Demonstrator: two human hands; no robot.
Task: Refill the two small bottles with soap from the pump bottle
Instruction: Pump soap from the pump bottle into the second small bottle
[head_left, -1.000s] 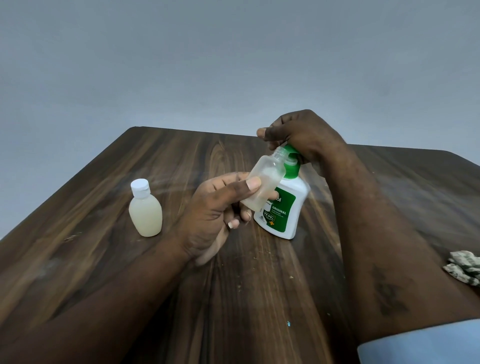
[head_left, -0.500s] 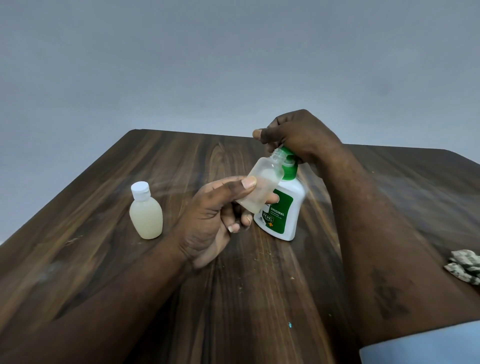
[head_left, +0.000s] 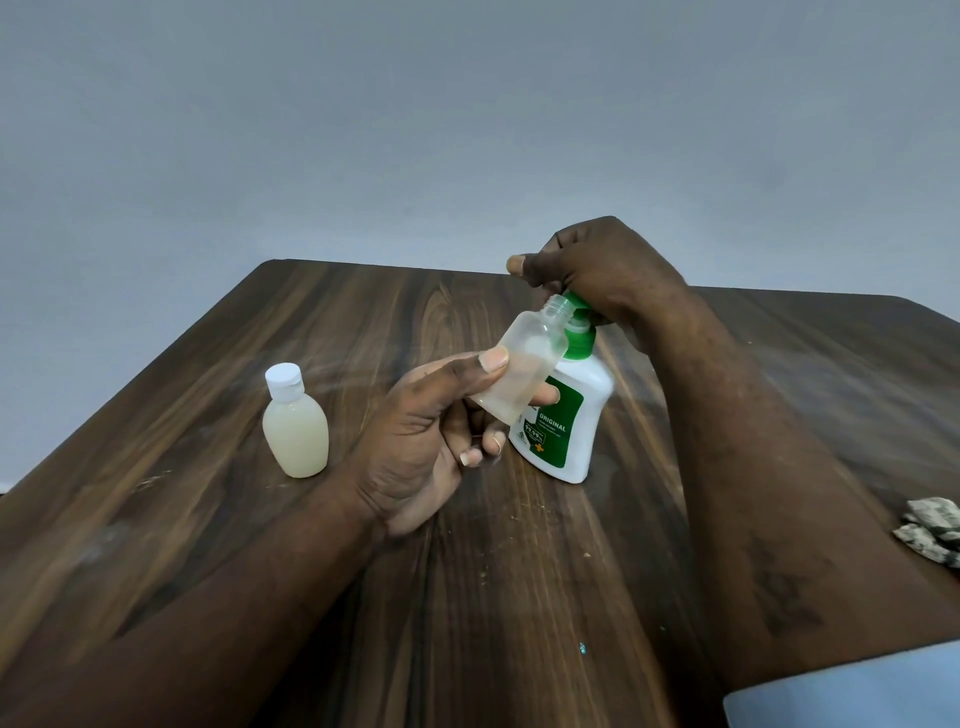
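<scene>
- Your left hand (head_left: 415, 447) pinched the uncapped small bottle (head_left: 524, 364) low on its body, thumb on the near side and fingers behind, and held it clear of the counter (head_left: 519, 597).
- You had that bottle tilted, with its open neck pointing up and to the right.
- Its neck sat just beneath your right hand (head_left: 597, 270), close against the green pump head (head_left: 579, 340) of the pump bottle (head_left: 576, 415).
- Your right hand was curled down over the pump head, fingers closed around it and thumb sticking out to the left.
- The pump bottle, white with a green label, stood on the counter directly behind the small bottle you held.
- Your hand hid the nozzle, so I could not tell whether any soap was coming out.
- The capped small bottle (head_left: 296, 431), white-capped and full of cloudy pale liquid, stood upright on the counter, apart to the left of your left hand.
- A crumpled wad (head_left: 930, 530) lay near the counter's right edge.
- A pale blue sleeve (head_left: 852, 691) showed on your right arm at the lower right.
</scene>
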